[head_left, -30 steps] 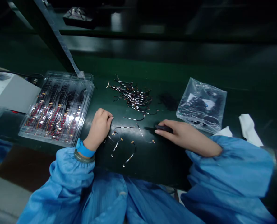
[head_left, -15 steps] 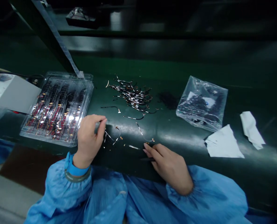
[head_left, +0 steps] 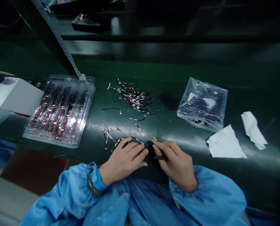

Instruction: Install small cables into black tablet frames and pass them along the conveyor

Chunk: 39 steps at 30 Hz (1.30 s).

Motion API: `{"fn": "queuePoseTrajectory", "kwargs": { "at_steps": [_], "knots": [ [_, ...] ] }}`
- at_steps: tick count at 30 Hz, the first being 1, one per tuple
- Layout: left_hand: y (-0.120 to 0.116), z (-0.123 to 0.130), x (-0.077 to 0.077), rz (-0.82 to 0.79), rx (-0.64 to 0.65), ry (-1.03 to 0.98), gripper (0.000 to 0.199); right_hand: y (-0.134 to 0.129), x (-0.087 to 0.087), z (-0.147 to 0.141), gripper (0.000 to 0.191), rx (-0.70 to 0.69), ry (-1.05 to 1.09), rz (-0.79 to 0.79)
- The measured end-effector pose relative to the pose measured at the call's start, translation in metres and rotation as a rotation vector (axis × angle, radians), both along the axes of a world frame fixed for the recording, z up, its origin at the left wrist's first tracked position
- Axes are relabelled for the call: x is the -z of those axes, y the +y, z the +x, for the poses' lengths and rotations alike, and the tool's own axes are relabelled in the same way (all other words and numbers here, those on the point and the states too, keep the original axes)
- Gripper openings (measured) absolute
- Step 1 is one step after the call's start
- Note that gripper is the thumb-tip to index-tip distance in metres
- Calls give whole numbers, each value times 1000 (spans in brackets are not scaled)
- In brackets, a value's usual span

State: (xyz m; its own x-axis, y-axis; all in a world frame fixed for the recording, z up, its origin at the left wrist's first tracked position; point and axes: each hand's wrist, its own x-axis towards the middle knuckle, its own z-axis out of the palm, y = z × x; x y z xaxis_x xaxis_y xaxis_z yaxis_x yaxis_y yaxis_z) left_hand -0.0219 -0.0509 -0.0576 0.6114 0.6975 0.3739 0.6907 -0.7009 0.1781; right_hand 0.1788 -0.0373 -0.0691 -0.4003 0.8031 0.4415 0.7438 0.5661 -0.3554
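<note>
My left hand (head_left: pixel 127 159) is low over the bench, its fingers slightly bent and apart, pointing right; the thumb is partly hidden. A thin black-and-silver flex cable (head_left: pixel 138 140) lies by its fingertips. My right hand (head_left: pixel 177 163) is closed around a slim black tool (head_left: pixel 160 157), whose kind I cannot make out. A small dark patch shows between the two hands, too blurred to name. By the right fingertips is a small gold connector end (head_left: pixel 155 139). A short striped strip (head_left: pixel 140 129) lies just beyond, and several loose flex cables (head_left: pixel 109 135) rest beyond my left hand.
A heap of flex cables (head_left: pixel 135 97) lies mid-bench. Stacked clear trays (head_left: pixel 77 142) with filled rows stand left, beside a white box (head_left: pixel 24 95). On the right are a clear bag (head_left: pixel 202 103) of dark parts and white papers (head_left: pixel 226 142). A slanted post (head_left: pixel 57 40) rises behind the trays.
My left hand has moved right and down from beside the trays to near my right hand, its pinch loosened. The right hand has shifted slightly right, still holding the black tool.
</note>
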Motion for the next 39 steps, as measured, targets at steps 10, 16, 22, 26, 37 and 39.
{"fn": "queuePoseTrajectory", "kwargs": {
  "at_steps": [10, 16, 22, 26, 37, 39],
  "knots": [
    [72, -58, -3, -163, -442, 291, 46, -11, 4, -23, 30, -338, -273, 41],
    [48, -64, -5, -156, -518, 368, 47, -2, 8, 9, 28, -314, -232, -11],
    [39, -68, -7, -95, -599, 354, 37, 14, 8, 10, 27, -382, -201, -54],
    [46, -64, 1, -41, -561, 343, 27, 16, 10, 5, 28, -401, -203, -61],
    [27, -49, -53, -302, -218, 243, 24, 35, 4, 13, 30, -434, -128, -102],
    [18, -31, -51, -420, -67, 227, 18, 37, 4, 11, 26, -408, -77, -100]
  ]
}}
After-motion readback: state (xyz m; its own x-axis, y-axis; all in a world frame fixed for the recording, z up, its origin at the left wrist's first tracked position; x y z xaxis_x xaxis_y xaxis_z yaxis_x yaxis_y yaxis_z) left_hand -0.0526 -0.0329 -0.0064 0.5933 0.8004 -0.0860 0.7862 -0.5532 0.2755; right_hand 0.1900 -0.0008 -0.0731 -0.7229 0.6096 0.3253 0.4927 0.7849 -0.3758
